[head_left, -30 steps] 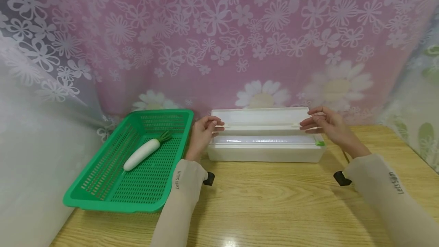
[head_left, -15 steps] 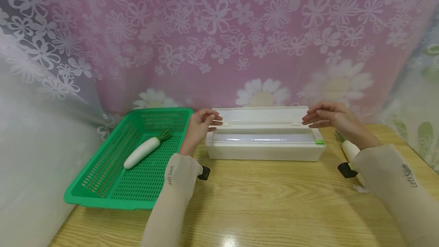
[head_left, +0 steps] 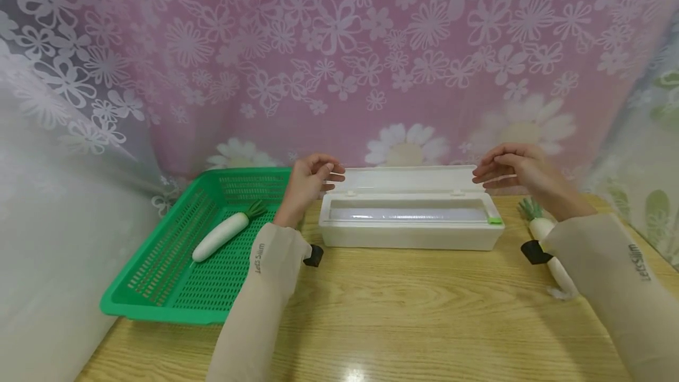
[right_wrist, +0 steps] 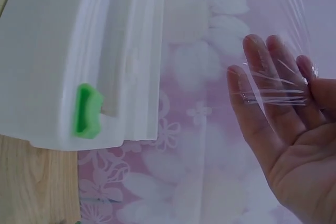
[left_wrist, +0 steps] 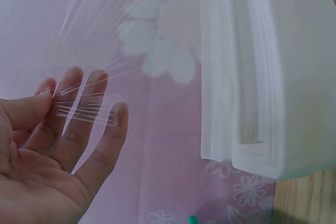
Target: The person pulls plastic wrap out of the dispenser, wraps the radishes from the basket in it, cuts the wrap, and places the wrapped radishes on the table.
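Note:
My left hand pinches one corner of a clear sheet of cling film between thumb and fingertip, the other fingers spread behind wrinkled folds. On the other side my right hand pinches the opposite corner, where film creases cross its fingers. The hands are raised at either end of a white cling film dispenser, and the sheet between them is nearly invisible in the head view. The dispenser's lid is tipped back, showing the film roll. A green slide cutter sits at its right end.
A green basket stands at left, holding a white radish with green stems. Another radish lies on the wooden table at right, partly hidden by my sleeve, with crumpled film at its tip. A floral curtain hangs behind.
Both hands have lifted up off the dispenser and moved slightly apart, still pinching the cling film. The radish at right has come into view beside my right sleeve.

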`<state>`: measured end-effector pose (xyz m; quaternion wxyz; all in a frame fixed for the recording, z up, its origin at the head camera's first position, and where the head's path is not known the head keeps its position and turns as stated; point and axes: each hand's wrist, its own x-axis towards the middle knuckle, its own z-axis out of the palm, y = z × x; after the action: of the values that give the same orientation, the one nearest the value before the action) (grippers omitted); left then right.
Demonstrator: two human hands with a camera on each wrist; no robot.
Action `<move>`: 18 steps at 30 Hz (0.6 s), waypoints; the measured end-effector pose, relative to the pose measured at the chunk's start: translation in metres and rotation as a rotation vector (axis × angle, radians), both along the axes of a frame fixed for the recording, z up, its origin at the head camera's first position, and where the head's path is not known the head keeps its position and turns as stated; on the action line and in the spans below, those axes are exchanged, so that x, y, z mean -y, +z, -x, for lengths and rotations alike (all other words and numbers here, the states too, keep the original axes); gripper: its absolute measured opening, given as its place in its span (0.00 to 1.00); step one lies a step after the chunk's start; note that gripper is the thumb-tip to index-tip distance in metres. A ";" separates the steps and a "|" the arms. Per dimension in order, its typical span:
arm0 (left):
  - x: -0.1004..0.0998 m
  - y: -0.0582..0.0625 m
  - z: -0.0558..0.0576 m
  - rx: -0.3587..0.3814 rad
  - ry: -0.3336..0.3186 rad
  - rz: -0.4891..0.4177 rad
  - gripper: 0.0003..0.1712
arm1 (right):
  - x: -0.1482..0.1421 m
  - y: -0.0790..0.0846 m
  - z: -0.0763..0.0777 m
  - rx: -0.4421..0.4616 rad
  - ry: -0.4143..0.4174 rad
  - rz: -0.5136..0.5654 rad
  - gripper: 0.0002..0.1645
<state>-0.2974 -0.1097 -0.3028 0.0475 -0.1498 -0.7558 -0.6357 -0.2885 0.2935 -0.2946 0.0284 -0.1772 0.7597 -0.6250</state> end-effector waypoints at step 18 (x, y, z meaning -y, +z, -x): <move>0.003 0.031 0.002 -0.025 -0.007 0.006 0.12 | 0.011 0.037 0.001 -0.042 -0.140 -0.096 0.20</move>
<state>-0.2995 -0.1126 -0.2720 0.0540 -0.1605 -0.7566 -0.6316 -0.2893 0.2828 -0.2577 -0.0229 -0.1354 0.7996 -0.5847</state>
